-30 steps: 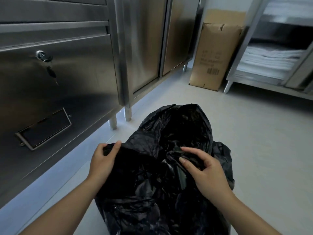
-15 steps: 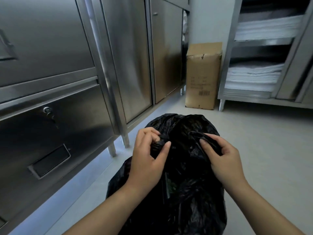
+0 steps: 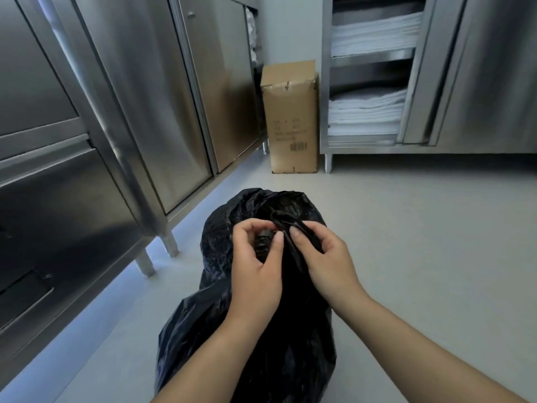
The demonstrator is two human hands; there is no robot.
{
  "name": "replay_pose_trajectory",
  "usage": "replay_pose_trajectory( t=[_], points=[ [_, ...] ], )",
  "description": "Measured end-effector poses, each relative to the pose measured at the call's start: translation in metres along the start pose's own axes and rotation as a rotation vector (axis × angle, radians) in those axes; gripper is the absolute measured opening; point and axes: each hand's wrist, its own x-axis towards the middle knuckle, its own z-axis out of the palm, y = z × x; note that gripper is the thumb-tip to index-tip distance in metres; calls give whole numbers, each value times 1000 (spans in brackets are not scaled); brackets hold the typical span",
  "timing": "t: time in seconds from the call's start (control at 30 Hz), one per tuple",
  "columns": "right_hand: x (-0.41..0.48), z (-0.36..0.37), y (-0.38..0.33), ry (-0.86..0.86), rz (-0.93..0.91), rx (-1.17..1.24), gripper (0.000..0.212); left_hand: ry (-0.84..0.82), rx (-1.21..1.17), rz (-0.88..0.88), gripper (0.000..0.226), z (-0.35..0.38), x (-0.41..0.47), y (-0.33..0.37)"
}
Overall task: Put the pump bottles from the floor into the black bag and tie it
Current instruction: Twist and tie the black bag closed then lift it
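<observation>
A bulging black plastic bag (image 3: 220, 321) stands on the grey floor in front of me. Its top is gathered into bunched strands between my hands. My left hand (image 3: 255, 271) pinches one bunch of plastic with thumb and curled fingers. My right hand (image 3: 325, 263) grips the other strand just to the right, fingers curled round it. The two hands are almost touching at the bag's top. No pump bottles show; the bag's contents are hidden.
Stainless steel cabinets (image 3: 122, 117) on short legs line the left side. A tall cardboard box (image 3: 290, 117) stands against the far wall. An open steel shelf unit (image 3: 369, 106) with stacked white linens stands at the right. The grey floor (image 3: 436, 242) stretches to the right.
My hands have come together from the bag's sides to its top, gathering the plastic into strands. The view has tilted up, showing more of the cabinets and shelves.
</observation>
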Motion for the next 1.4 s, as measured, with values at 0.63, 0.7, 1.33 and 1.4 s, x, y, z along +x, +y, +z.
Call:
replay_pose_trajectory(
  t=[0.63, 0.7, 1.33, 1.4],
  points=[
    [-1, 28, -5, -123, -12, -38, 11, -477, 610, 165, 101, -93, 29, -13],
    [-4, 30, -3, -146, -12, -48, 8, -424, 553, 181, 72, -79, 20, -24],
    [6, 17, -5, -79, 284, -1, 27, -130, 126, -210, 46, -54, 10, -26],
    [8, 15, -7, -107, 272, -89, 23, -157, 187, -140, 35, -57, 12, -29]
  ],
)
